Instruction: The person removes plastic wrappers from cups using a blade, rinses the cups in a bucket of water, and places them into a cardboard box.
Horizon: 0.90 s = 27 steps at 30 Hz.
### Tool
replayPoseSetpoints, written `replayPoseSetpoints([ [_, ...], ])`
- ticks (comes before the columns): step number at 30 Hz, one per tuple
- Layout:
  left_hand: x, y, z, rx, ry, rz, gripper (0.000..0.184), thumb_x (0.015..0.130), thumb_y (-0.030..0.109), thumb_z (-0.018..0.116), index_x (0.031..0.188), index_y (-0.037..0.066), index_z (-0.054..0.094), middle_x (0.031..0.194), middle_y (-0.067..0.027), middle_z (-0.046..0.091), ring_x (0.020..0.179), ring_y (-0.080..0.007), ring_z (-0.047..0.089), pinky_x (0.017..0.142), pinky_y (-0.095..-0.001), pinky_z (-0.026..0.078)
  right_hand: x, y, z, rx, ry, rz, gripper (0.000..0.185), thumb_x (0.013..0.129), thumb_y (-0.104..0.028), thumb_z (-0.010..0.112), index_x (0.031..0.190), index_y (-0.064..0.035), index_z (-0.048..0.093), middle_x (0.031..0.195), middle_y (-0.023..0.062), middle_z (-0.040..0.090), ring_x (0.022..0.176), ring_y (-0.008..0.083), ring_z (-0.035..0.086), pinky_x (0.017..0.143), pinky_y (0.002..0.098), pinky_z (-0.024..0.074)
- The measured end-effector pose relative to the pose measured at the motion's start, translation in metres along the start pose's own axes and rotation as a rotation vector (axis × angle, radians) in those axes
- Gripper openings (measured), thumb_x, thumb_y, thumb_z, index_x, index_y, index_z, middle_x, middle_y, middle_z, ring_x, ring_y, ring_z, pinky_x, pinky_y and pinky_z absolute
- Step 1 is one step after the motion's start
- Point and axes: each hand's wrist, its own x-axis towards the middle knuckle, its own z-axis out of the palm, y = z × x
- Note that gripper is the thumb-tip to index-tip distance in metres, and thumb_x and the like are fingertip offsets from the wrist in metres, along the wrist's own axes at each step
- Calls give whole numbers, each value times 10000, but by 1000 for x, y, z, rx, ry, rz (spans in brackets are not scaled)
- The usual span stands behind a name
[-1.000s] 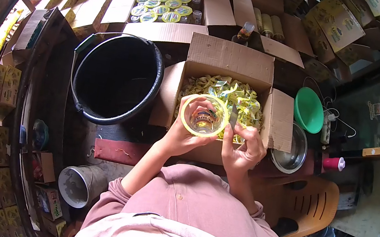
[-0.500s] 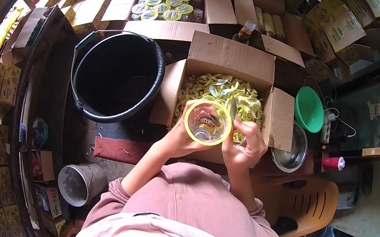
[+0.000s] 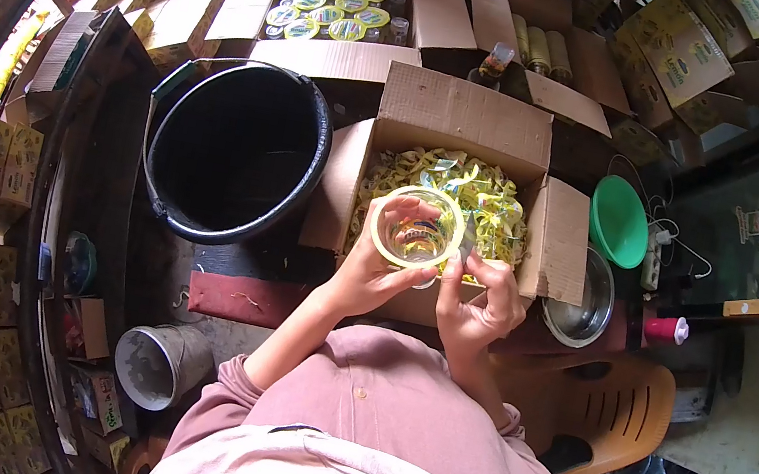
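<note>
My left hand (image 3: 373, 261) is wrapped round a clear plastic cup (image 3: 417, 233) with a yellow rim, its mouth tilted up toward me. Just right of the rim, my right hand (image 3: 482, 301) pinches a small dark blade (image 3: 469, 236) between thumb and fingers. The blade is close beside the rim; whether it touches cannot be made out. Both hands are over the near edge of an open cardboard box (image 3: 468, 109), which holds a heap of yellow and clear plastic strips (image 3: 497, 202).
Left of the box stands a large black bucket (image 3: 237, 151). At the right are a green bowl (image 3: 619, 221), a metal bowl (image 3: 591, 305) and a pink spool (image 3: 666, 329). Behind, an open box (image 3: 335, 57) contains lidded cups. An orange chair (image 3: 618, 411) stands lower right.
The cup has turned and shifted in my left hand, going lower and then back up. My right hand has moved slightly left and down with the blade.
</note>
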Motion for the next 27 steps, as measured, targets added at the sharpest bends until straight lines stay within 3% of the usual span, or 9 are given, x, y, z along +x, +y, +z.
replayPoseSetpoints([
  [7, -2, 0, 2, 311, -53, 107, 683, 753, 31, 651, 1276, 48, 213, 1185, -151, 397, 1129, -241, 426, 941, -350, 380, 4, 2, 1, -57, 27, -47, 165, 635, 48, 681, 749, -4, 573, 675, 93, 596, 574, 193, 584, 531, 266, 454],
  [15, 0, 2, -4, 305, -80, 95, 688, 749, 36, 656, 1274, 43, 212, 1172, -154, 411, 1113, -242, 440, 934, -350, 385, 5, 5, -4, 40, -17, 19, 146, 661, 57, 673, 756, -22, 595, 709, 98, 625, 611, 176, 612, 562, 256, 483],
  [24, -1, 8, -5, 329, -97, 51, 681, 743, 37, 659, 1267, 32, 225, 1151, -145, 438, 1078, -236, 475, 918, -334, 399, 6, 4, -1, -43, 8, -71, 151, 644, 58, 673, 754, 4, 585, 677, 101, 598, 591, 195, 593, 548, 261, 461],
  [27, -2, 8, -9, 389, -119, 31, 678, 744, 59, 665, 1265, 20, 232, 1171, -145, 438, 1102, -231, 462, 926, -334, 389, 9, 0, 0, -73, -4, -58, 158, 644, 48, 675, 756, -33, 599, 710, 78, 623, 608, 186, 606, 563, 266, 484],
])
